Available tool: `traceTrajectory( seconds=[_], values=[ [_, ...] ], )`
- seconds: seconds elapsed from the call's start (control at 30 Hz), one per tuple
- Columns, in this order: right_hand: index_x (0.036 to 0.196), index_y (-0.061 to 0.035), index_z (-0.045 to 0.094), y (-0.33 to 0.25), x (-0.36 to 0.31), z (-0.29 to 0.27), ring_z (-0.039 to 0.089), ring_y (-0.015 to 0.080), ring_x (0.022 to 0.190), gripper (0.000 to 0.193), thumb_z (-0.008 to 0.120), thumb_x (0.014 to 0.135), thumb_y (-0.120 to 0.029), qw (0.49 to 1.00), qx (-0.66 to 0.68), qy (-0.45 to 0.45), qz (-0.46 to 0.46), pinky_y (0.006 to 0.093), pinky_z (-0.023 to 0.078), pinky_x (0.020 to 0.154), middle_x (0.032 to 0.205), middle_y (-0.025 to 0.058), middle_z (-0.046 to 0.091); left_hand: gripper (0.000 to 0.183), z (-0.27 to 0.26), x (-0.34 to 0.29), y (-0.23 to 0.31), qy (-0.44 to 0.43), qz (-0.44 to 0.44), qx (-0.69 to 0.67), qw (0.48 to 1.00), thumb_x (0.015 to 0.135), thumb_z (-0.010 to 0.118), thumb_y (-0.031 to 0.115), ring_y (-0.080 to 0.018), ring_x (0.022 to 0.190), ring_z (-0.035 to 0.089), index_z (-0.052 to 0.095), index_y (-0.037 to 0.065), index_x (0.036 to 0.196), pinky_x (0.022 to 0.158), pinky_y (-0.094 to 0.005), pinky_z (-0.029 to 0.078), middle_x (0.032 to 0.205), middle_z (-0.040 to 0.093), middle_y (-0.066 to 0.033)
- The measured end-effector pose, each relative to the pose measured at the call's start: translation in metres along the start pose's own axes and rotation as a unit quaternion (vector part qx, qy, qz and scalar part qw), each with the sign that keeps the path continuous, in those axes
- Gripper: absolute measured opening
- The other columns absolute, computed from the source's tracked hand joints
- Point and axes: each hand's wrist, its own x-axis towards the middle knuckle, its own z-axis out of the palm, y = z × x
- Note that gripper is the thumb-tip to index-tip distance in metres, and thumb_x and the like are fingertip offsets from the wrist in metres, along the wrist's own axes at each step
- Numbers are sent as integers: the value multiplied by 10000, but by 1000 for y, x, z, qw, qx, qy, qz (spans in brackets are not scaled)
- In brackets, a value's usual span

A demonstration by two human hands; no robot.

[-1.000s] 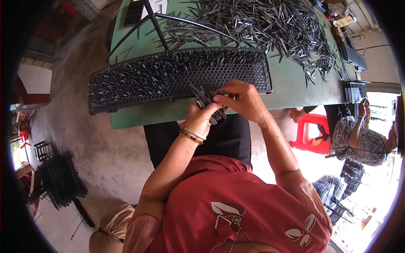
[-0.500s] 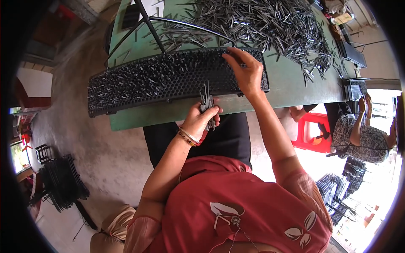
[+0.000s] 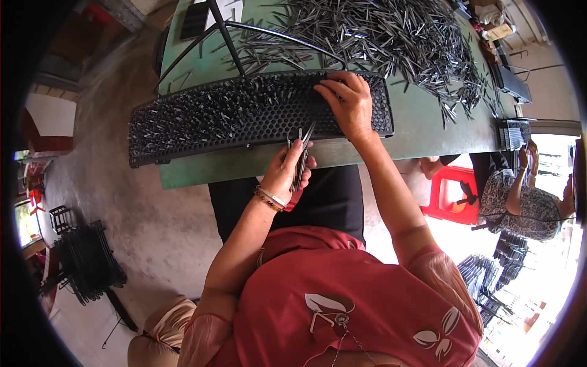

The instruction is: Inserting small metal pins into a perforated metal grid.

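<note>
A bundle of thin dark strips (image 3: 298, 166) is wrapped in the fingers of my left hand (image 3: 282, 175), just below the near edge of a long black perforated panel (image 3: 287, 125). Many short strips (image 3: 183, 122) stand upright in the panel's holes across its left part and along its far side; bare holes show in the middle and at the right end. My right hand (image 3: 354, 107) is over the panel's right part, its fingers bent and closed down toward the holes. Whatever its fingertips hold is hidden.
A large heap of loose dark strips (image 3: 391, 37) covers the far side of the green table (image 3: 422, 116). A black metal frame (image 3: 229, 46) rises behind the panel. Another person (image 3: 520, 202) is at the right, near a red stool (image 3: 452, 194). Black racks (image 3: 88, 260) stand at lower left.
My right hand has shifted slightly left and down over the panel, its fingers more closed. In my left hand the bundle is tilted differently and its thumb has moved up.
</note>
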Motion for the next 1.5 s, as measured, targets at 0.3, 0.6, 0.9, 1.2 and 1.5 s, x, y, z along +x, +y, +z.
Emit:
traceTrajectory(
  seconds=[0.3, 0.6, 0.9, 1.2, 1.5],
  values=[
    [1014, -64, 669, -32, -4, -37, 581, 271, 915, 270, 659, 748, -22, 986, 104, -117, -65, 368, 475, 779, 1025, 108, 600, 307, -6, -4, -2, 22, -1, -23, 1000, 914, 559, 378, -80, 492, 484, 565, 88, 1015, 408, -209, 378, 706, 564, -27],
    [1064, -1, 624, -37, -47, -31, 598, 244, 888, 414, 619, 651, -27, 951, 79, -234, -188, 338, 491, 765, 1057, 102, 599, 265, -6, -8, 8, -2, 35, 25, 999, 918, 568, 358, -74, 478, 468, 527, 96, 926, 392, -203, 360, 682, 553, -17],
    [1018, -3, 631, -41, -34, -30, 621, 227, 847, 282, 630, 737, -21, 974, 115, -169, -101, 312, 498, 740, 963, 109, 643, 287, -24, -23, 15, -8, 16, -2, 1000, 896, 614, 316, -57, 510, 458, 562, 73, 1041, 415, -190, 357, 726, 527, 1],
    [1052, 24, 545, -42, 7, 3, 634, 105, 826, 248, 639, 846, -77, 916, 318, -109, 219, 251, 496, 729, 902, 112, 702, 267, -20, -22, 14, -10, 17, 5, 1000, 887, 632, 247, -50, 500, 436, 563, 77, 1080, 427, -186, 325, 720, 517, 10],
    [1100, -25, 569, -53, 3, 8, 655, 125, 782, 283, 636, 825, -31, 959, 223, -102, 141, 259, 499, 735, 933, 81, 698, 246, -24, -19, 11, -8, 7, -23, 1000, 887, 631, 233, -45, 502, 439, 567, 79, 1067, 422, -183, 322, 712, 511, 17]
  ],
)
